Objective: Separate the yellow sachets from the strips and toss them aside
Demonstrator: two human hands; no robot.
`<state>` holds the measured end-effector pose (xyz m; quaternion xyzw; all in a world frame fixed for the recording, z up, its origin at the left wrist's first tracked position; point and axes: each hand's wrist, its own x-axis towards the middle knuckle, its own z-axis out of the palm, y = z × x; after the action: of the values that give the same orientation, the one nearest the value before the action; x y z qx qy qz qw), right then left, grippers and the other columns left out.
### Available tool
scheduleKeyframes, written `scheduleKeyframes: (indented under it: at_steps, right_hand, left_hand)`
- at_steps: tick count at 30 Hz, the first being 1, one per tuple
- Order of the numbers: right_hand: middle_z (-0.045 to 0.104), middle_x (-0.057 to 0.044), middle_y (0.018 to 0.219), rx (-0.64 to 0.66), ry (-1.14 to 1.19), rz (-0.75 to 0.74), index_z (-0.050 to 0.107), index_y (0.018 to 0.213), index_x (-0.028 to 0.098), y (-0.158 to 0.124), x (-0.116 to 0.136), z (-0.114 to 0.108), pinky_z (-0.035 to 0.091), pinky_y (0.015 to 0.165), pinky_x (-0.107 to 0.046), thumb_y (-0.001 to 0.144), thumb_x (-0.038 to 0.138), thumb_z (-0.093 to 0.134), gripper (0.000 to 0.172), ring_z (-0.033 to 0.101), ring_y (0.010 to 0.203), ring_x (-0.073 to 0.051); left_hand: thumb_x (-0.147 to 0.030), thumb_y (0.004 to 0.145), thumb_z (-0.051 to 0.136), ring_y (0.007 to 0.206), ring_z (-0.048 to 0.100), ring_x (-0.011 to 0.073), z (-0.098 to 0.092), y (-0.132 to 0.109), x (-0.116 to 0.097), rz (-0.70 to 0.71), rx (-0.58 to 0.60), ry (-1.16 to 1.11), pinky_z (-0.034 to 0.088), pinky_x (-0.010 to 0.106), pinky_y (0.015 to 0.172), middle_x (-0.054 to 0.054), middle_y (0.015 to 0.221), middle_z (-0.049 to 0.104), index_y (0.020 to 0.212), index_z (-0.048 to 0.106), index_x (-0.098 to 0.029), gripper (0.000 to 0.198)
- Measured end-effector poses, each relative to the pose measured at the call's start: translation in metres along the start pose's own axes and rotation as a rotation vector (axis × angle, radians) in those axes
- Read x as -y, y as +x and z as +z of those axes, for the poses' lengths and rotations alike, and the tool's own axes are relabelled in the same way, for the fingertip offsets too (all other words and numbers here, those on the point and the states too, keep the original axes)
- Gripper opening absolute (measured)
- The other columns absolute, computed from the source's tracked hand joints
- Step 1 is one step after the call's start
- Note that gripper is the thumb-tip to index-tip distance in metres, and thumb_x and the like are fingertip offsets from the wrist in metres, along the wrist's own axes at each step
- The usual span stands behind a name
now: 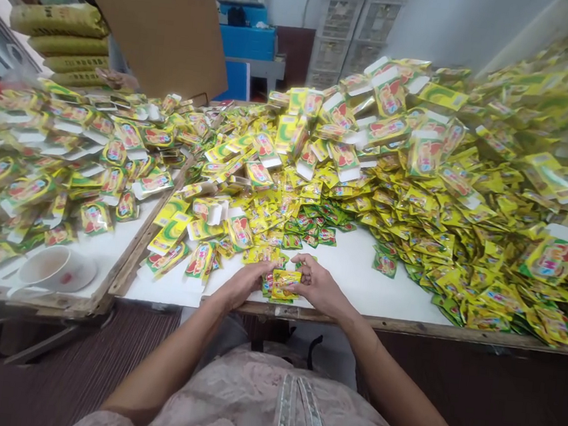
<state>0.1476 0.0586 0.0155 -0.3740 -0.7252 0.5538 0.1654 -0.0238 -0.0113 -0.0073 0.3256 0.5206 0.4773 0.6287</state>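
Left hand (243, 284): curled half shut, fingers bent inward; the left end of the small stack of sachets (283, 284) is gripped by it.
Right hand (321, 287): curled likewise, thumb on top; the right end of the same stack is pinched by it.
Small stack of sachets: held between both hands at the near edge of the white table (358, 274), close over the top; whether it rests on the surface cannot be told. Flat, square, glossy yellow foil with red and green print.
Loose sachets (307, 232): scattered just beyond the hands, some green-edged, lying flat and overlapping.
Big heap (489, 213): piled high at the right and far side; shiny, crinkled, the far part blurred.
Folded cartons (351, 146): yellow printed card with white flaps, heaped in the far middle.
Left pile (42, 163): more printed packs spread over the neighbouring table.
White table: smooth, matt top, edged by a worn wooden rim.
Cup (45, 265): pale, round, set on a saucer at the near left.
Cardboard sheet (156, 20): brown, flat, matt, standing at the far left.
Sacks (59, 41): yellowish, woven, stacked far left.
Crates (352, 25): grey, latticed, stacked against the far wall.
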Motion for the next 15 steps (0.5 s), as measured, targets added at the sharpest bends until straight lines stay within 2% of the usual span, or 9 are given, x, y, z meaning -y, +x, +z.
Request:
scheduleKeyframes:
  at_steps: [3,6,9,11,13,15]
  right_hand:
    - [0.043,0.011,0.056,-0.055,0.017,-0.004,0.047,0.099,0.022,0.004,0.001,0.005,0.033,0.051,-0.023,0.062,0.028,0.07,0.045,0.041,0.053,-0.01]
    - [0.051,0.007,0.063,-0.102,0.145,0.048,0.05,0.099,0.02,0.007,-0.002,0.014,0.04,0.058,-0.025,0.06,0.037,0.071,0.048,0.05,0.059,-0.012]
    - [0.061,0.001,0.074,-0.052,0.186,0.086,0.058,0.098,0.018,0.007,-0.004,0.025,0.045,0.064,-0.029,0.063,0.045,0.069,0.046,0.057,0.068,-0.016]
    - [0.066,-0.002,0.078,0.01,0.156,0.052,0.063,0.095,0.016,0.007,-0.003,0.031,0.046,0.067,-0.031,0.067,0.046,0.066,0.04,0.06,0.073,-0.018]
    - [0.069,-0.003,0.082,0.002,0.155,0.015,0.066,0.094,0.016,0.006,0.0,0.034,0.047,0.069,-0.031,0.071,0.045,0.063,0.037,0.061,0.077,-0.02]
    - [0.07,-0.003,0.083,-0.073,0.133,0.01,0.066,0.096,0.016,0.006,0.003,0.033,0.047,0.067,-0.03,0.072,0.044,0.062,0.037,0.062,0.075,-0.02]
  left_hand:
    - [-0.046,0.068,0.067,0.073,0.056,0.0152,-0.002,0.0,0.004,0.086,-0.045,0.145,0.041,0.026,0.07,0.002,0.074,0.064,0.081,0.069,-0.014,0.034]
    - [-0.045,0.065,0.07,0.064,0.053,0.0137,-0.005,0.001,0.011,0.15,-0.17,0.234,0.041,0.025,0.063,-0.001,0.065,0.061,0.079,0.069,-0.014,0.034]
    - [-0.042,0.066,0.07,0.07,0.057,0.0153,-0.006,-0.003,0.012,0.229,-0.264,0.323,0.043,0.025,0.066,0.001,0.072,0.064,0.08,0.069,-0.015,0.031]
    - [-0.04,0.069,0.068,0.079,0.06,0.017,-0.008,-0.01,0.006,0.289,-0.295,0.412,0.044,0.025,0.071,0.002,0.083,0.067,0.085,0.068,-0.017,0.028]
    - [-0.041,0.073,0.064,0.081,0.062,0.0179,-0.015,-0.02,-0.005,0.288,-0.354,0.521,0.045,0.026,0.072,0.003,0.085,0.069,0.094,0.066,-0.019,0.03]
    - [-0.045,0.077,0.058,0.078,0.064,0.0204,-0.03,-0.031,-0.02,0.216,-0.538,0.705,0.046,0.029,0.071,0.005,0.082,0.069,0.104,0.062,-0.019,0.038]
